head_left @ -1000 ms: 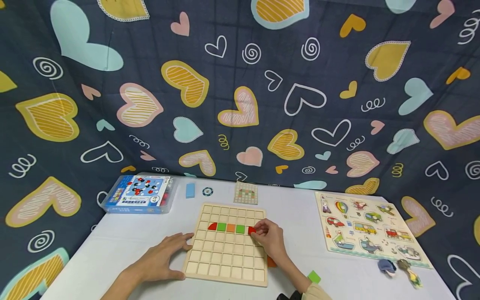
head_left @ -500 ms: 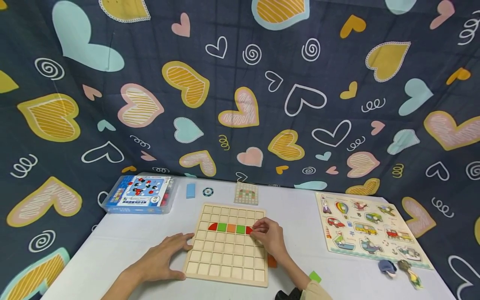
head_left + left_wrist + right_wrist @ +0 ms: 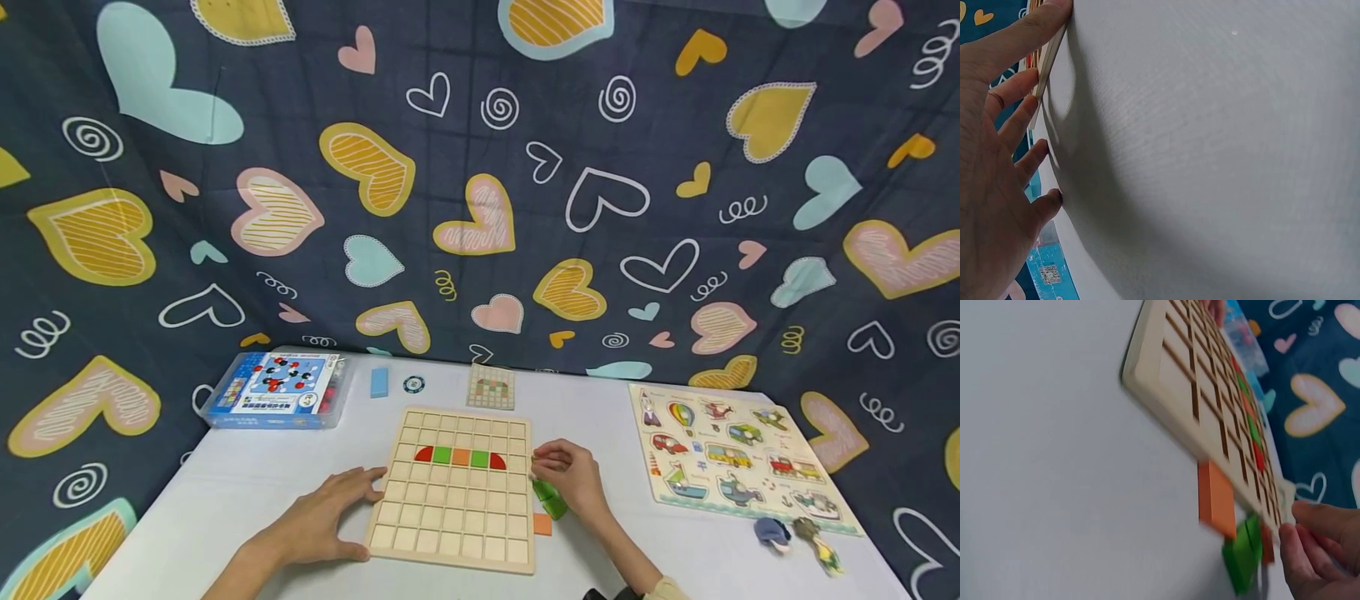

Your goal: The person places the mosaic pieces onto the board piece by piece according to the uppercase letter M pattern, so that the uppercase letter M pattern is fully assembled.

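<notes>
A wooden grid board [image 3: 450, 492] lies on the white table. One of its upper rows holds a red rounded tile [image 3: 423, 454], a green tile [image 3: 442, 456], an orange tile [image 3: 461, 457], another green tile [image 3: 479, 459] and a red rounded tile [image 3: 497, 461]. My left hand [image 3: 322, 512] spreads along the board's left edge, thumb and fingertips right at it. Just off the right edge is my right hand [image 3: 573, 479], its fingers loosely bent and nothing showing between them. Loose green tiles [image 3: 550, 498] lie below its fingers, beside an orange tile [image 3: 542, 524].
A small pattern card [image 3: 491, 387] lies behind the board. Farther left are a blue block [image 3: 379, 382], a round chip [image 3: 414, 384] and a plastic box [image 3: 277, 390]. At right lie a picture puzzle board [image 3: 742, 454] and two small figures, one blue [image 3: 772, 533].
My right hand has let go of the right red tile in the row and moved right, off the board, to the loose tiles. The left hand stays at the board's edge.
</notes>
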Motion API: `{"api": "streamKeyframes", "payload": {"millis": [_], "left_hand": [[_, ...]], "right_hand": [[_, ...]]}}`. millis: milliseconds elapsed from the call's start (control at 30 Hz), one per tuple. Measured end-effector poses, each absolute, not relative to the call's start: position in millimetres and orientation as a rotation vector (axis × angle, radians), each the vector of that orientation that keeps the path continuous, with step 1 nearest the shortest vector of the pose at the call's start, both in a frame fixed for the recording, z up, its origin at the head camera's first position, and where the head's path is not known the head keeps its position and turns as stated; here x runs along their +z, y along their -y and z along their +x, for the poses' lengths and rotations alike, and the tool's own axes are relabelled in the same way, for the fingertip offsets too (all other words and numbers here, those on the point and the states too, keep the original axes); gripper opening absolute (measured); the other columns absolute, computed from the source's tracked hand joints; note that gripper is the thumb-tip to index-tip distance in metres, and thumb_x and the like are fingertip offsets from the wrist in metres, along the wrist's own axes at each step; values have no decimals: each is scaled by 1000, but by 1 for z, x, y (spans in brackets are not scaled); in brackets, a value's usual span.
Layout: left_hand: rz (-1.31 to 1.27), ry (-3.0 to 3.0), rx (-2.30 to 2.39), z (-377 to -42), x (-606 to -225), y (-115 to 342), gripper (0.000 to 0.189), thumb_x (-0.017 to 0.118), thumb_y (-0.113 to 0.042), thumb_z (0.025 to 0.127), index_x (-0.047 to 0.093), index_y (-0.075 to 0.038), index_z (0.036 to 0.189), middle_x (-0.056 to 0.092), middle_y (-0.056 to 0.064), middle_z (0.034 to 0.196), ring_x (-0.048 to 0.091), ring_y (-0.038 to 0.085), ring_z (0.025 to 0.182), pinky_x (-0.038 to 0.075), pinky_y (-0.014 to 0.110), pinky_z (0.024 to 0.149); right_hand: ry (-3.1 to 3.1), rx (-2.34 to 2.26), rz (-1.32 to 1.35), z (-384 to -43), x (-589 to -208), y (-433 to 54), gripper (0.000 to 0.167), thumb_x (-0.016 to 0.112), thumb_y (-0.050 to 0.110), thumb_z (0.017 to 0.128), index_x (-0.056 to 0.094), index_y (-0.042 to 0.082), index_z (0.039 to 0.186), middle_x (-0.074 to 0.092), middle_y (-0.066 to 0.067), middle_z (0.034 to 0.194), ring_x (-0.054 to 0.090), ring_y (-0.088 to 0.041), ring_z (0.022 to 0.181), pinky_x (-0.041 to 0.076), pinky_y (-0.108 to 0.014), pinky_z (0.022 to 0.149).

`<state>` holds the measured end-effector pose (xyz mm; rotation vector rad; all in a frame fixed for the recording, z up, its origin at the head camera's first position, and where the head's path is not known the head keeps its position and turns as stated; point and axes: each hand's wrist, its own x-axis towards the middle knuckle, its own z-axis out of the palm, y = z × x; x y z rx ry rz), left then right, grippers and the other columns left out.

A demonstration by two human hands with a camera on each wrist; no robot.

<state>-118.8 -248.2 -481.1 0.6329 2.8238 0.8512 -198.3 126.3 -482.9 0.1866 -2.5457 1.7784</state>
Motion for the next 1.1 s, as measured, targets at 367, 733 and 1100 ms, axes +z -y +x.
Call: {"api": "streamKeyframes", "payload": {"millis": [367,733,1100], "left_hand": [[607,-2833,848,-118,-484,250,66,77,-57,65,62,-22,118,38,4,150,32,42,135,38,73,88],[618,-2827,855,-117,-483,249,62,77,-57,64,62,-25,115,38,4,150,33,43,134,39,74,85],[612,-2846,849,-119,-482,248,77,78,-56,64,57,-19,129,42,3,148,34,42,134,40,74,85]], "right_hand": [[2637,1776,59,-184,-477,-188,22,74,-4,78,67,-3,99,70,-14,97,68,-18,85,56,-20,74],[2843,1569,-124,-138,-469,-249,31,75,5,79,63,-4,106,70,-11,99,66,-9,80,55,-20,71],[2906,1407,-375,-103,-493,-240,55,88,12,63,61,-2,109,65,-2,91,57,-10,72,51,-22,59]]}}
